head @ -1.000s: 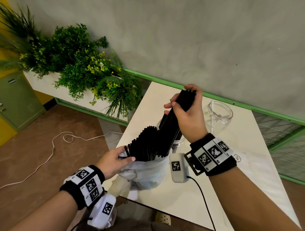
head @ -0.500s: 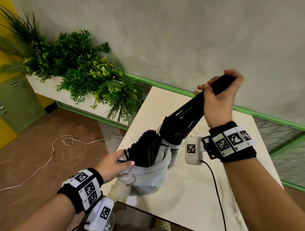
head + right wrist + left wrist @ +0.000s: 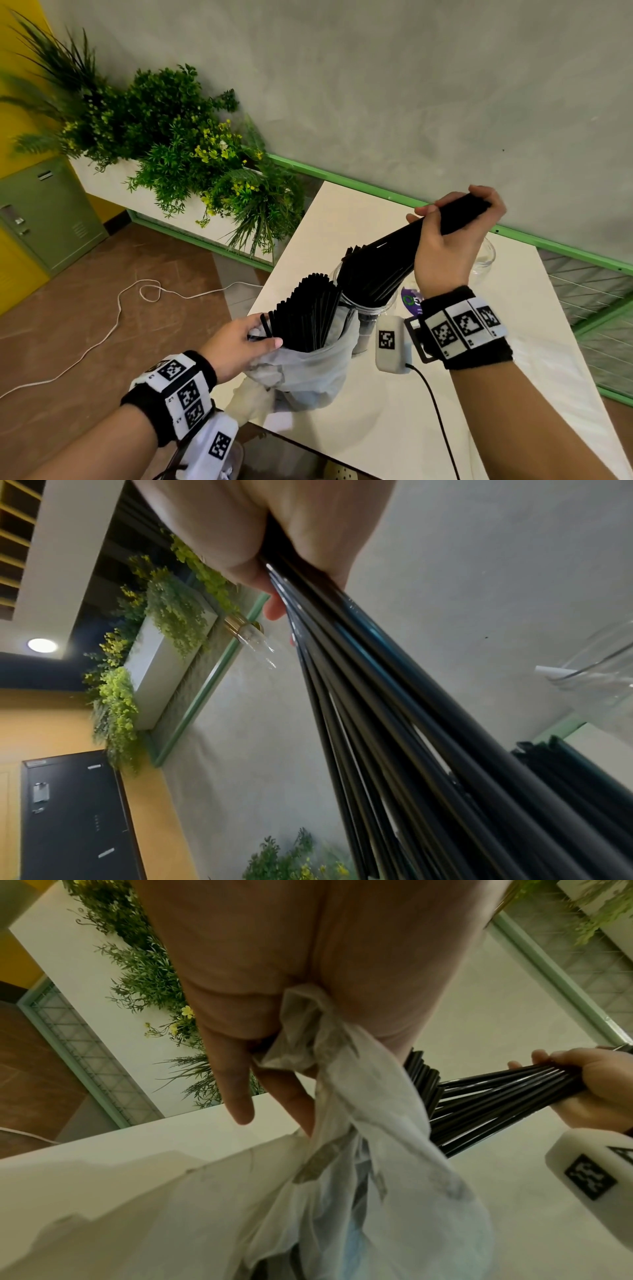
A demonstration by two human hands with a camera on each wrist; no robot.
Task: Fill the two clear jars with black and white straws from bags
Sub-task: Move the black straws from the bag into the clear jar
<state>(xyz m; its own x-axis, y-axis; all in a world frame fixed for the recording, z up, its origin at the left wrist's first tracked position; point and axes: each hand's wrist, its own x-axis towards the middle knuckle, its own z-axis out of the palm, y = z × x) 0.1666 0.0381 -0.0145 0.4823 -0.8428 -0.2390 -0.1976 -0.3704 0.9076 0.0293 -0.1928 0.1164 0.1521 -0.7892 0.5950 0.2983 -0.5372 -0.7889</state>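
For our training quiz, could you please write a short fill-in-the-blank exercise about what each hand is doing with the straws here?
1. The right hand grips a bundle of ____ straws.
2. Their lower ends sit in the mouth of a clear ____.
3. The left hand holds the rim of the white plastic ____.
4. The second jar, behind the right hand, holds ____ straws.

Missing words: black; jar; bag; no
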